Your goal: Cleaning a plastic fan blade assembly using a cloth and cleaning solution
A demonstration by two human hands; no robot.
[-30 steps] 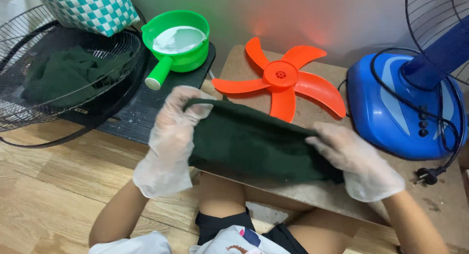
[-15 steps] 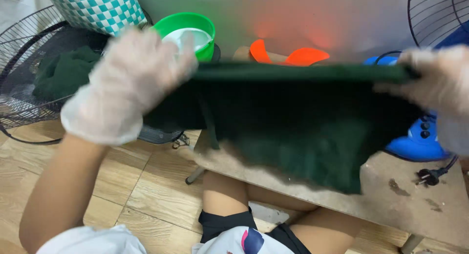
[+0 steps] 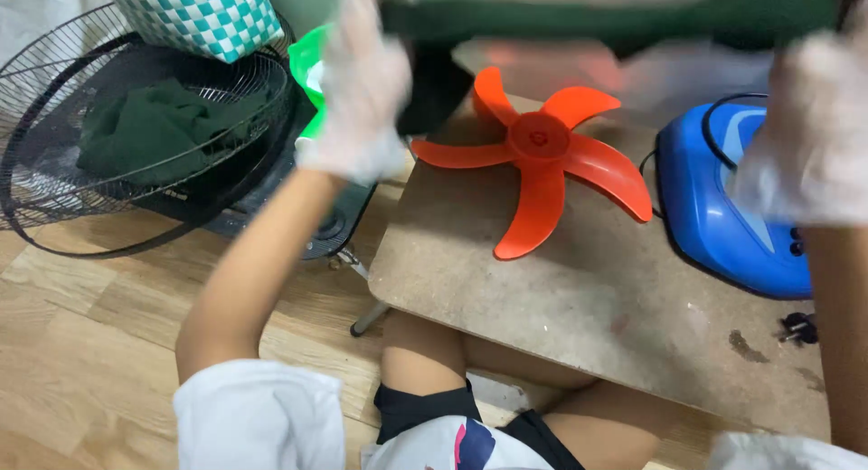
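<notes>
Both my hands wear thin clear gloves and are raised high, stretching a dark green cloth [image 3: 615, 18] across the top of the view. My left hand [image 3: 362, 90] grips its left end, my right hand [image 3: 809, 131] grips its right end. Below the cloth an orange five-bladed fan propeller [image 3: 540, 154] lies flat on a small brown wooden table [image 3: 588, 307] over my knees.
A blue fan base [image 3: 723, 212] with a black cord stands on the table's right. A black wire fan grille [image 3: 136, 136] holding another green cloth lies on the wooden floor at left, next to a green bowl [image 3: 309, 68] and a teal checked bag [image 3: 194, 14].
I have lifted the green cloth from the table up to the top of the view, spreading it wide between both hands. The orange propeller is uncovered again.
</notes>
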